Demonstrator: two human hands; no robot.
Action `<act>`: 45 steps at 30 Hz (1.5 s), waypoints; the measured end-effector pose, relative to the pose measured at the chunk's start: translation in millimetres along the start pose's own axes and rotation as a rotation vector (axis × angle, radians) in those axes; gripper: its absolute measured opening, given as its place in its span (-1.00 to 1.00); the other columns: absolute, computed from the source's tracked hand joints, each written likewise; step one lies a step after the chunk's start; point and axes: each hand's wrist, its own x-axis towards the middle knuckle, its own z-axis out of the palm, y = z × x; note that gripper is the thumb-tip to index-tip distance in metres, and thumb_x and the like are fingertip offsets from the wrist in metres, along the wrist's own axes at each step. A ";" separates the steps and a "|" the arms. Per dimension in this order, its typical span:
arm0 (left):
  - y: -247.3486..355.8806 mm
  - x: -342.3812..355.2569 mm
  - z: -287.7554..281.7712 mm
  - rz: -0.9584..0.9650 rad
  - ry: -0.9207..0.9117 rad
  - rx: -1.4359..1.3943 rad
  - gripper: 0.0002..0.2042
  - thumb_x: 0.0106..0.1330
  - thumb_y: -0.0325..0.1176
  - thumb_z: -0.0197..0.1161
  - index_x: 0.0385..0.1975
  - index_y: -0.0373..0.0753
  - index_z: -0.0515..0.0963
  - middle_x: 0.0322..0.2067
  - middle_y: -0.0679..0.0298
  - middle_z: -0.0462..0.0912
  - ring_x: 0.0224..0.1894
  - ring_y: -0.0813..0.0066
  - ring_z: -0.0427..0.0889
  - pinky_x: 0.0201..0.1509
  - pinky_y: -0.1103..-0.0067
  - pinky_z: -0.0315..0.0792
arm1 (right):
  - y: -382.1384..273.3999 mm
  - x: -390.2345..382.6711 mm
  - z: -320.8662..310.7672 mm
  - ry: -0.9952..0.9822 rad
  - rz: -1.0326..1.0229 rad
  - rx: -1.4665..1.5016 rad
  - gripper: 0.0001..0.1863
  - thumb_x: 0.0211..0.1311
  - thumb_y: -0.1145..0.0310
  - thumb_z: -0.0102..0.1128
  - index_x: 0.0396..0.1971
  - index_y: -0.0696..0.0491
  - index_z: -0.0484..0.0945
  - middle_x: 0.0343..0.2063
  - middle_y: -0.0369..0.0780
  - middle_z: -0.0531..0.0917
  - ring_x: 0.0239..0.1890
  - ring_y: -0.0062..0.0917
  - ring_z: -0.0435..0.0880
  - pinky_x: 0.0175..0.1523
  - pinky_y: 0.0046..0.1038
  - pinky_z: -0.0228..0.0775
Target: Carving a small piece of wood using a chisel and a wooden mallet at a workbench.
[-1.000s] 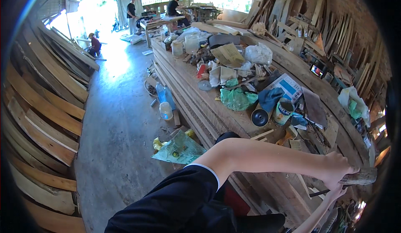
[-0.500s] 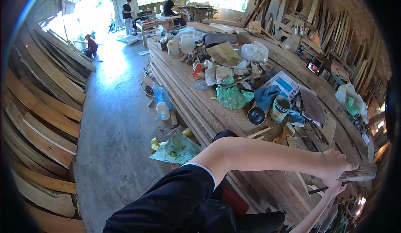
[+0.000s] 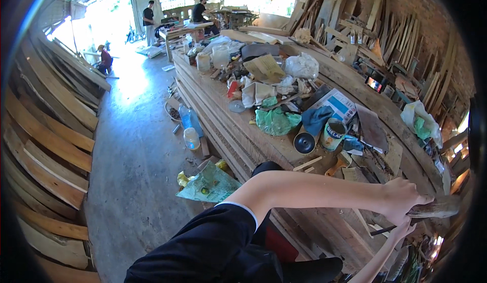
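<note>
My left arm crosses the view toward the right, and my left hand [image 3: 401, 199] is closed around a rough, weathered piece of wood [image 3: 435, 208] with a rounded end. Just below it, my right hand [image 3: 404, 228] has its fingers closed on a thin dark rod [image 3: 384, 229], one end of which pokes out to the left. The two hands nearly touch. What lies under the fingers is partly hidden, and the rod's other end cannot be made out.
Stacked planks [image 3: 304, 222] lie beneath my arms. On them sit an open tin [image 3: 334, 133], a green plastic bag [image 3: 276, 122], a brush [image 3: 337, 164] and clutter. Boards [image 3: 45, 125] line the left wall. Bottles [image 3: 191, 137] stand on the floor [image 3: 132, 191]. Several people are farther off.
The whole view has shifted slightly, so the surroundings sit a little farther left. Both hands keep their hold, and slightly more of the dark rod shows.
</note>
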 end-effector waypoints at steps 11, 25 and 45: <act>0.6 15.5 23.0 -0.091 -0.029 0.012 -0.30 -0.09 -0.33 0.15 0.22 -0.18 0.30 -0.56 0.03 0.57 -0.46 0.07 0.61 -0.28 0.35 0.51 | 40.8 6.5 -27.2 0.034 -0.191 -0.298 -0.41 0.31 0.28 0.02 0.21 0.23 0.06 0.11 -0.04 0.36 0.04 -0.39 0.45 0.14 -0.35 0.31; 7.1 28.8 -11.8 -0.024 0.084 -0.160 -0.18 -0.19 -0.30 0.30 0.25 -0.18 0.24 -0.36 -0.07 0.61 -0.21 0.02 0.61 -0.07 0.31 0.50 | -5.0 -5.1 11.2 0.088 -0.051 0.104 -0.74 0.26 0.37 0.00 -0.07 0.08 0.34 -0.63 -0.42 0.37 -0.70 -0.81 0.15 -0.62 -0.66 -0.14; -3.2 12.2 18.6 -0.039 -0.116 0.101 -0.25 0.02 -0.27 0.19 0.32 -0.12 0.13 -0.44 0.04 0.60 -0.40 0.08 0.62 -0.30 0.31 0.50 | -14.4 -5.2 17.4 0.088 -0.009 0.044 -0.71 0.17 0.33 0.17 -0.15 0.12 0.39 -0.51 -0.32 0.37 -0.56 -0.59 0.32 -0.47 -0.53 0.07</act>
